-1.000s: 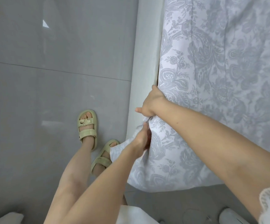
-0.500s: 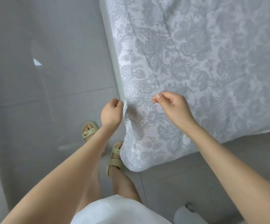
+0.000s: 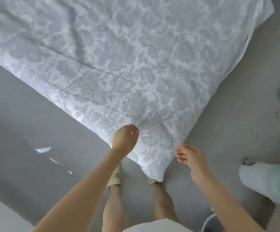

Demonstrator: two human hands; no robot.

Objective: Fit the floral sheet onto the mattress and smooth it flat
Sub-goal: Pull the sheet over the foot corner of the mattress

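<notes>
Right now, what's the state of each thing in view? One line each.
floral sheet: spread over the bed, creased across the top, corner hanging towards the floor.
left hand: fingers curled, pinching the sheet near that corner.
right hand: fingers relaxed, holding nothing, tips at the sheet's edge.
sandals: worn, standing on the floor; one partly hidden by the sheet corner.

Head view, steeply downward, near sheet corner (image 3: 154, 171)
</notes>
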